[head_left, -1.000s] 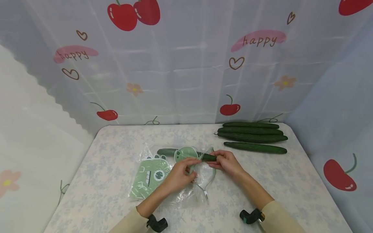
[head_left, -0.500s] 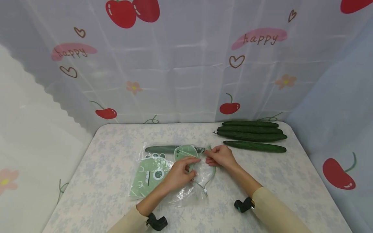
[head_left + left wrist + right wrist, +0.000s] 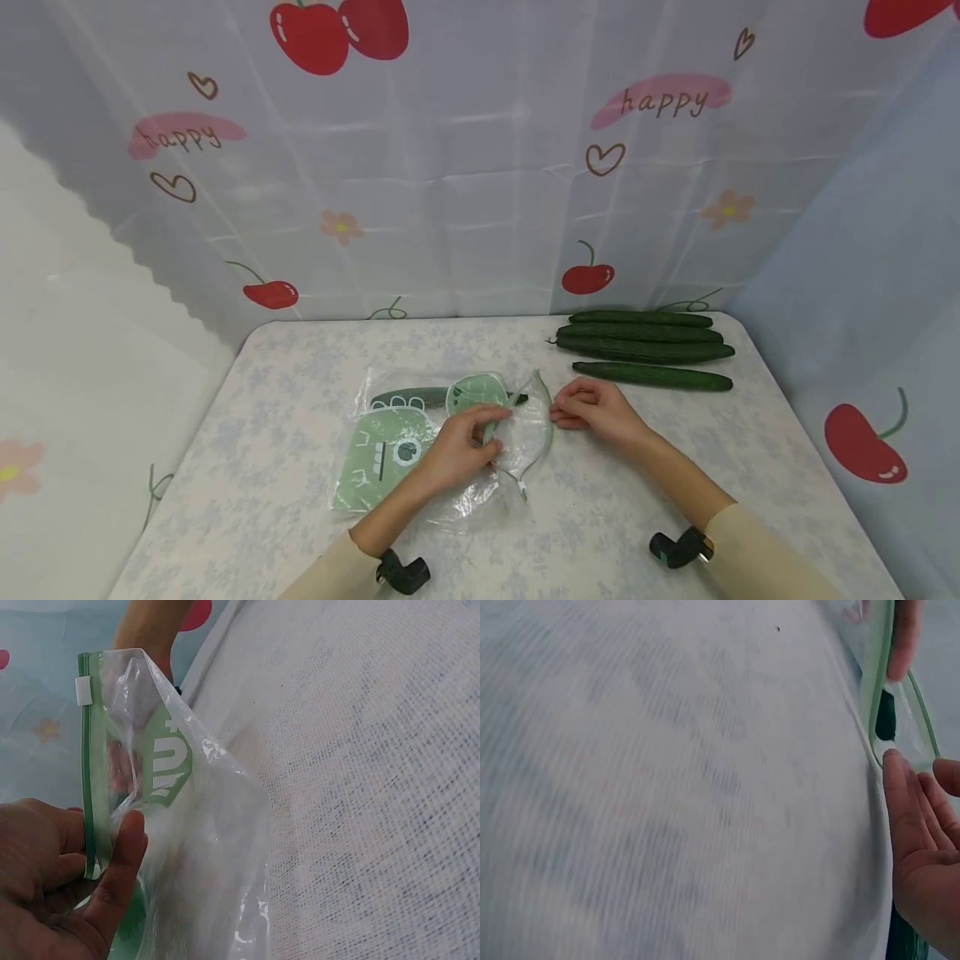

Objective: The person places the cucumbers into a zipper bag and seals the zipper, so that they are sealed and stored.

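Observation:
A clear zip bag [image 3: 465, 504] with a green cartoon print [image 3: 375, 454] lies on the table, its mouth to the right. One cucumber [image 3: 420, 395] lies inside along the far side. My left hand [image 3: 461, 442] pinches the near part of the bag's green zip edge [image 3: 91, 772], where a white slider shows in the left wrist view. My right hand [image 3: 596, 410] is at the right rim of the mouth, fingers [image 3: 904, 802] nearly straight and holding nothing; whether they touch the rim is unclear.
Several cucumbers [image 3: 645, 350] lie side by side at the table's back right, the nearest one [image 3: 652, 376] slightly apart, just beyond my right hand. A printed curtain [image 3: 480, 167] hangs behind the table [image 3: 285, 367].
The cucumber has slid left, fully into the bag. My right hand has let go of it and moved right, and the bag's mouth stands wider. My left hand has stayed put.

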A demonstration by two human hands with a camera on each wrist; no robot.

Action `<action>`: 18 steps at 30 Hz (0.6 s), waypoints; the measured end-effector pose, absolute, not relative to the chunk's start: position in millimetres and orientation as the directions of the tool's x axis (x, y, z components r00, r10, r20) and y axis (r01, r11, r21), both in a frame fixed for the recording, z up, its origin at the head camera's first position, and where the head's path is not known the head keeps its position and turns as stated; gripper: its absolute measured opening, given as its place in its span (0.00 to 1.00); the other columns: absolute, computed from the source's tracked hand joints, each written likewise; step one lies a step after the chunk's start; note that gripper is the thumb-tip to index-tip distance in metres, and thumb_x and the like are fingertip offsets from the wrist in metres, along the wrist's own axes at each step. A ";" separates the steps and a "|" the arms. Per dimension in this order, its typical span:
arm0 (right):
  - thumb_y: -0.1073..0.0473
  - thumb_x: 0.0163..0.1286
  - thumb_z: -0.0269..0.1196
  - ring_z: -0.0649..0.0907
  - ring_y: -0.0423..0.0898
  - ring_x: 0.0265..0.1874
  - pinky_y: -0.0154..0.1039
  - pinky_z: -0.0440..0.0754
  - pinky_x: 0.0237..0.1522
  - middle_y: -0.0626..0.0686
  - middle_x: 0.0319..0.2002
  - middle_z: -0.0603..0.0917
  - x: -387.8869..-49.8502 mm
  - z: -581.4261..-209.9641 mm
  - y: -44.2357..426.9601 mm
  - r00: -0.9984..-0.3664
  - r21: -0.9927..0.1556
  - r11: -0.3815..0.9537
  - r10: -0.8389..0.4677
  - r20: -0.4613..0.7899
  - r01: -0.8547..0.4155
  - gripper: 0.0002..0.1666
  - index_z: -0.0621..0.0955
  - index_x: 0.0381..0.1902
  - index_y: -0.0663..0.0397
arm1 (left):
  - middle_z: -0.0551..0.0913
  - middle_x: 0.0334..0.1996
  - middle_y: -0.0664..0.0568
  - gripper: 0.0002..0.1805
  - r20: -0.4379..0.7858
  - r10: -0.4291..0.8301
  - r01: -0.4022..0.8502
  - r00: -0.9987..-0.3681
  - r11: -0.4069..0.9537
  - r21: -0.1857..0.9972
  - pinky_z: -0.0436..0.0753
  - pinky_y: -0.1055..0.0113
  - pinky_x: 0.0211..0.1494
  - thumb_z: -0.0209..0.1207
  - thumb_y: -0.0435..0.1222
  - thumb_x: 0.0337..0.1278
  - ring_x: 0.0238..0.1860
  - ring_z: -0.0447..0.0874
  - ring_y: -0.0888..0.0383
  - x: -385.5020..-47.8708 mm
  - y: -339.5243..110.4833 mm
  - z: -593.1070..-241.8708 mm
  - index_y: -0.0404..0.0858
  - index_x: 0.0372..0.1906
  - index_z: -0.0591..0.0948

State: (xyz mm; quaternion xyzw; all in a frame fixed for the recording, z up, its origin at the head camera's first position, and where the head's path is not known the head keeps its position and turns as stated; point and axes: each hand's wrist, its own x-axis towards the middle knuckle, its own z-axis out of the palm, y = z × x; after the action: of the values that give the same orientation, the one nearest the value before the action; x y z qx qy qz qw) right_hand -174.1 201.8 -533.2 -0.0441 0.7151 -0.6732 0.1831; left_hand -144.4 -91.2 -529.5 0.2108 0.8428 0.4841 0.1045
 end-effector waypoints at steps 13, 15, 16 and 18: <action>0.55 0.82 0.64 0.88 0.33 0.45 0.33 0.90 0.44 0.53 0.52 0.89 -139.4 -509.5 343.8 -0.992 -0.832 0.546 -0.121 0.036 -0.097 0.19 0.81 0.62 0.62 | 0.80 0.71 0.43 0.27 0.025 0.457 0.250 -0.889 0.441 0.862 0.88 0.71 0.31 0.65 0.25 0.64 0.28 0.80 0.68 -143.0 -93.8 -527.4 0.37 0.69 0.83; 0.56 0.81 0.65 0.85 0.27 0.44 0.29 0.88 0.42 0.44 0.50 0.89 -137.5 -511.4 362.9 -0.995 -0.803 0.587 -0.076 0.071 -0.103 0.19 0.82 0.62 0.62 | 0.80 0.71 0.43 0.27 0.024 0.458 0.248 -0.889 0.436 0.865 0.88 0.70 0.31 0.65 0.24 0.65 0.28 0.80 0.68 -142.3 -93.6 -526.2 0.36 0.69 0.83; 0.56 0.81 0.65 0.84 0.24 0.44 0.27 0.87 0.42 0.40 0.49 0.88 -136.4 -512.9 371.4 -0.996 -0.794 0.601 -0.049 0.079 -0.093 0.19 0.82 0.61 0.62 | 0.80 0.72 0.43 0.27 0.022 0.459 0.245 -0.888 0.432 0.868 0.89 0.70 0.31 0.65 0.24 0.65 0.28 0.80 0.68 -141.9 -93.5 -525.5 0.36 0.69 0.83; 0.56 0.80 0.65 0.81 0.19 0.44 0.24 0.84 0.40 0.31 0.48 0.86 -134.8 -517.3 387.1 -0.996 -0.779 0.622 -0.004 0.092 -0.075 0.19 0.82 0.61 0.62 | 0.80 0.72 0.43 0.27 0.021 0.461 0.241 -0.887 0.426 0.872 0.89 0.70 0.31 0.64 0.24 0.65 0.28 0.81 0.68 -141.2 -93.1 -523.9 0.35 0.69 0.83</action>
State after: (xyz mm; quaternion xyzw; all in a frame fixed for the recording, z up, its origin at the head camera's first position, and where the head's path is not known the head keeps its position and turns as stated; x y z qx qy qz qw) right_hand -134.8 387.1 -517.3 -0.0218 0.8997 -0.4341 -0.0407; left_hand -141.2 -93.1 -523.9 0.2099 0.8369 0.4931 0.1114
